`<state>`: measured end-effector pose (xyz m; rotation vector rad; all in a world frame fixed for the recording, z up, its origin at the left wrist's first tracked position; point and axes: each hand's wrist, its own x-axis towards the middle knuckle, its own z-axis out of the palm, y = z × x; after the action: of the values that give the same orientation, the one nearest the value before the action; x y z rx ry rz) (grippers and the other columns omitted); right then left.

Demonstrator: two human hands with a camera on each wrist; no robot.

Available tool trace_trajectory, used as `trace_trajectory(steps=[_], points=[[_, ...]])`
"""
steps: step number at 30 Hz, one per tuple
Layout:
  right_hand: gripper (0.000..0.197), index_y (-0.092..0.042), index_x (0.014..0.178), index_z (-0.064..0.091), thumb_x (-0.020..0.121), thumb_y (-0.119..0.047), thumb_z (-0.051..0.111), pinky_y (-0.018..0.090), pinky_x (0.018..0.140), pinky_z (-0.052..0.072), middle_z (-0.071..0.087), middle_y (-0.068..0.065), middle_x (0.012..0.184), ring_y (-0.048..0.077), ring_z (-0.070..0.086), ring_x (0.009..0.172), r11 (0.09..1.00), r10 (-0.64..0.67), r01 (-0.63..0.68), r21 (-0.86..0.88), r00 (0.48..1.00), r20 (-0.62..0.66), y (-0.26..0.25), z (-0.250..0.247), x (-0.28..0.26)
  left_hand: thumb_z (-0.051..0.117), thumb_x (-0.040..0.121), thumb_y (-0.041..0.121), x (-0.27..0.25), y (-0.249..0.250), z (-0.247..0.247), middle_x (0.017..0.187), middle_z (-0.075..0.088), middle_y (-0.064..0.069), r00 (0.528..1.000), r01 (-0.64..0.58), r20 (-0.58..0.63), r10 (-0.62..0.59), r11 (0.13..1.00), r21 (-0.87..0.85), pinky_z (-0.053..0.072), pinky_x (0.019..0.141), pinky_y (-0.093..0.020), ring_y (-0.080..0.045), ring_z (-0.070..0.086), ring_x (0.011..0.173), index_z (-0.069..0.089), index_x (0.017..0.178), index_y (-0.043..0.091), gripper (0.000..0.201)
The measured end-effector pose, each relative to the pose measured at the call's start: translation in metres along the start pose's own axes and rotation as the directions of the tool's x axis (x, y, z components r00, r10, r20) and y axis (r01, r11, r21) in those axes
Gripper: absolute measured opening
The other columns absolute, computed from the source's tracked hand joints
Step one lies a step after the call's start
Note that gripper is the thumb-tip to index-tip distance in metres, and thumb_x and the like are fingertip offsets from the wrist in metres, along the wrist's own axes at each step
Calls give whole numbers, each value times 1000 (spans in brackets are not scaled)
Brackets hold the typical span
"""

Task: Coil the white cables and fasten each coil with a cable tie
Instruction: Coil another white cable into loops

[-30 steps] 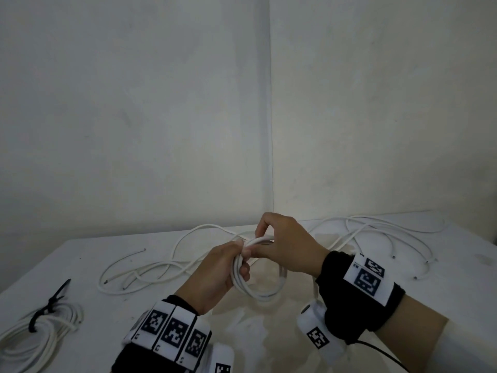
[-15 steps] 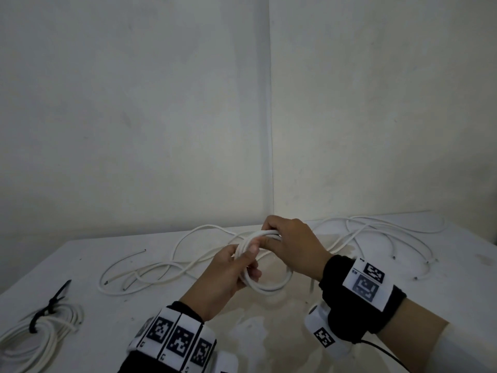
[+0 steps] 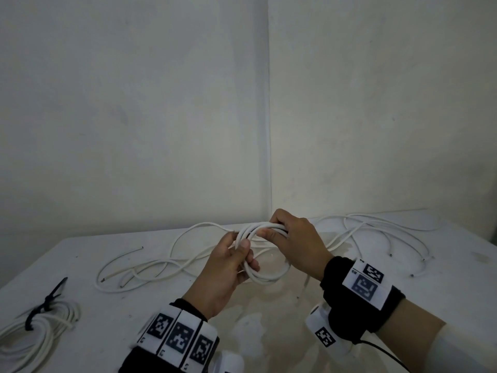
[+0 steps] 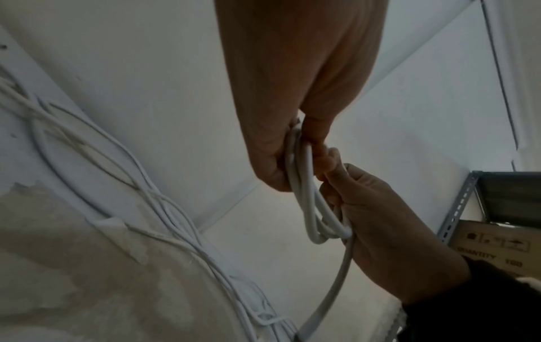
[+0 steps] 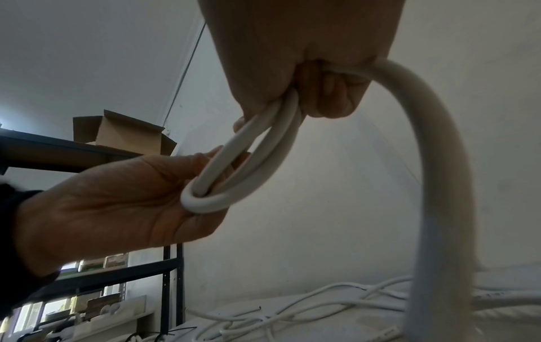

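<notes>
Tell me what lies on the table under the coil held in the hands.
Under the held coil of white cable, the white table shows a worn, brownish patch and loose white cables running beneath. The hands cover the part directly below them.

White cable coil (image 3: 265,275) between both hands

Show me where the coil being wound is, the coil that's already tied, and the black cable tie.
Wound coil (image 3: 271,278), head view, lower loop hanging between both hands.
Tied coil (image 3: 40,329), head view, white strands at table's left edge.
Cable tie (image 3: 44,305), head view, black band around that coil.
</notes>
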<state>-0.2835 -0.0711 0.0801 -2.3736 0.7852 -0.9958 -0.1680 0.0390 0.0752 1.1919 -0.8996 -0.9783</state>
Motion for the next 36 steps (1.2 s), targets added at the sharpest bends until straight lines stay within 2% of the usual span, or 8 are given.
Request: trace_trajectory(steps=[4,8,11,15,20,26,31,36], points=[[34,-28,66,34,85,-42,59,20,54,30,41,-9,54,9,39,51,1000,-22,22,2,1000,4,2,1,-2,42,96,18,1,-1,-3,57,49,3,999,-18,29,16,998,57,47,69,-31,-10,53,54,54,104,17,14],[32,-17,76,41,85,-42,58,22,54,31,41,-8,56,15,40,55,999,-37,37,-6,999,-6,2,3,-3,40,97,14,1,-1,-5,58,49,3,999,5,44,-5,1000,-1,46,74,-33,-8,53,52,55,104,14,16],[32,-19,74,39,86,-43,57,27,57,34,42,-8,56,16,42,56,1000,-9,9,10,1000,-26,0,4,-3,38,98,15,1,-3,-1,60,46,2,1000,1,19,-1,1000,5,49,70,-27,-6,50,52,57,101,11,20],[35,-28,67,33,85,-47,56,27,57,35,43,-8,57,15,43,56,999,30,-29,44,999,-13,1,7,-5,43,97,19,2,-4,1,66,44,2,996,-80,-19,86,974,212,50,66,-23,-5,47,53,55,94,15,13],[30,-22,83,46,86,-51,52,29,62,37,48,-9,61,16,48,63,998,58,-58,17,998,16,0,7,-7,41,97,17,4,-2,4,63,42,0,992,-93,-47,119,923,373,49,58,-18,-9,45,53,49,80,14,18],[23,-28,73,50,85,-45,57,27,61,37,52,-9,59,10,48,59,993,63,-72,96,993,98,4,5,-4,39,97,18,4,-5,4,65,40,-1,998,-20,-56,42,940,341,47,61,-23,-10,42,53,44,85,9,16],[23,-25,74,48,87,-42,55,28,62,36,50,-7,62,13,47,62,995,21,-29,93,996,84,2,2,1,42,97,15,3,-9,4,62,41,3,992,-101,-50,115,968,231,48,66,-24,-6,43,53,53,82,15,19],[28,-19,79,48,88,-46,52,28,60,35,51,-4,63,12,45,59,986,53,-60,155,997,49,5,4,-4,36,98,18,3,-9,2,56,40,12,991,-135,5,137,971,199,46,65,-22,-3,39,51,57,98,14,21]])
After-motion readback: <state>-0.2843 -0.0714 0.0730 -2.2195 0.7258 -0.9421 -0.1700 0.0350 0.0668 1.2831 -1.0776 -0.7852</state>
